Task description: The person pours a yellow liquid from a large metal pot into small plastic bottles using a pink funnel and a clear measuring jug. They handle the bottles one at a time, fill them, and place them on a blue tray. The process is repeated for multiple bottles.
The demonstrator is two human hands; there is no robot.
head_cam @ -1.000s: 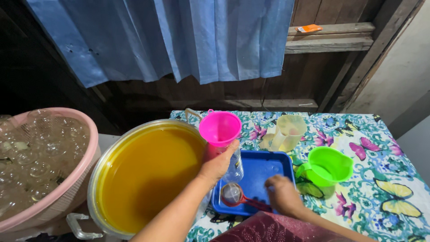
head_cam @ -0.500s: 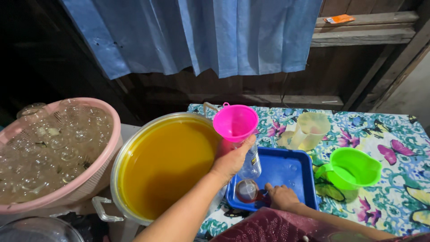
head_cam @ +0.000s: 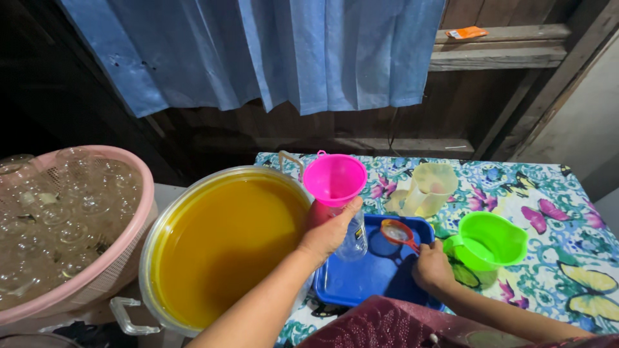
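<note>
My left hand (head_cam: 329, 231) grips a clear plastic bottle (head_cam: 353, 241) with a pink funnel (head_cam: 334, 178) set in its neck. The bottle stands in a blue tray (head_cam: 371, 277). My right hand (head_cam: 432, 265) holds the handle of a small red strainer (head_cam: 396, 232), lifted just above the tray to the right of the bottle. A large metal pot (head_cam: 222, 241) full of yellow-orange liquid sits to the left of the tray.
A green jug (head_cam: 489, 241) and a pale clear pitcher (head_cam: 429, 187) stand on the butterfly-patterned tablecloth (head_cam: 567, 258). A pink basket (head_cam: 71, 225) of clear bottles sits at the far left. A blue curtain (head_cam: 271, 51) hangs behind.
My right hand has lifted the red strainer from the tray floor and moved it to the right. My left hand keeps hold of the bottle with the funnel.
</note>
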